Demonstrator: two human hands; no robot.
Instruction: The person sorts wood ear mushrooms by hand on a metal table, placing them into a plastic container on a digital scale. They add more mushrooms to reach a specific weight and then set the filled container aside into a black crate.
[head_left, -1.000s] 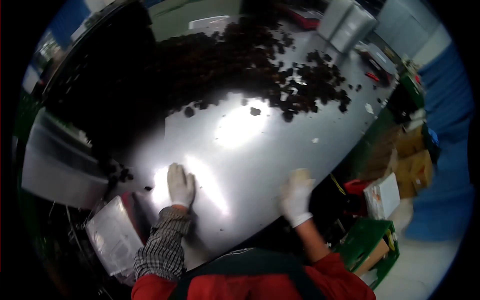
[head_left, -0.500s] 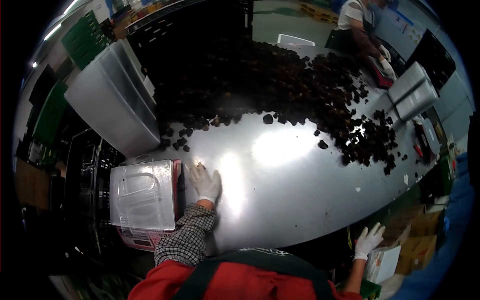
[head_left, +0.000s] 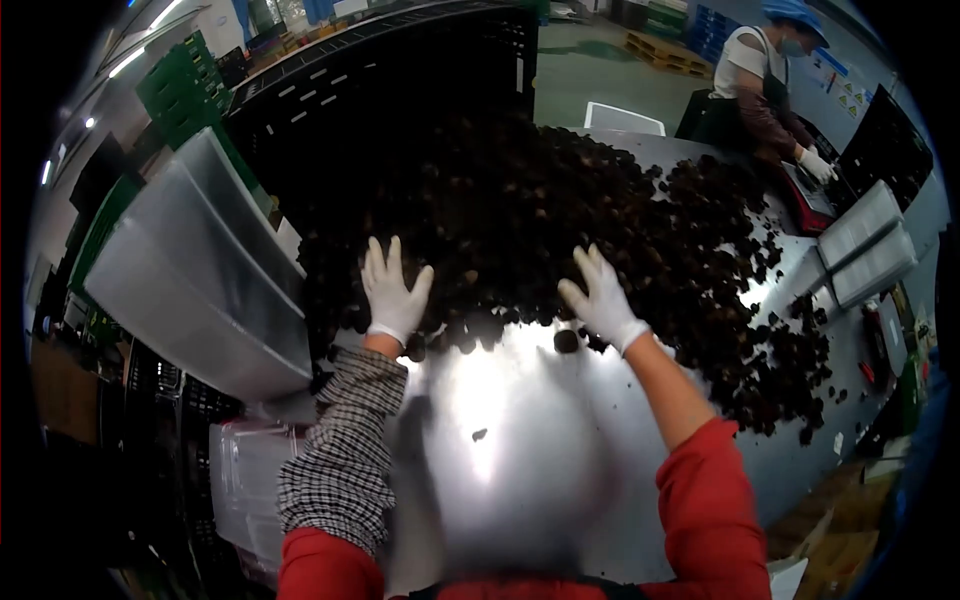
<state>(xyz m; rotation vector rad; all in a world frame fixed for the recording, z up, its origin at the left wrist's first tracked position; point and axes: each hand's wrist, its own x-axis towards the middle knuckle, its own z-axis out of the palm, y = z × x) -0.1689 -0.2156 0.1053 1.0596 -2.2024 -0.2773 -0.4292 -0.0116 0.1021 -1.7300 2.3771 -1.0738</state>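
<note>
A broad heap of dark brown, roundish lumps [head_left: 520,230], whose kind I cannot make out, covers the far part of the metal table [head_left: 560,480]. My left hand [head_left: 396,298], in a white glove, is at the heap's near edge with fingers spread. To the right, my gloved right hand [head_left: 603,302] is also over the near edge, its fingers apart. Neither hand grips anything. One loose lump [head_left: 566,341] lies just below my right hand, and a small dark scrap [head_left: 479,434] rests on the bare metal nearer to me.
Nested clear plastic containers [head_left: 200,270] stand at left, above a clear tray [head_left: 245,480] at the table's edge. A large black crate [head_left: 400,90] rises behind the heap. At far right a co-worker [head_left: 765,90] bends over a red scale [head_left: 808,200] near more clear containers [head_left: 868,245].
My left hand has moved forward from beside the tray to the heap. My right hand has come from beyond the table's right edge to the heap. The view has shifted.
</note>
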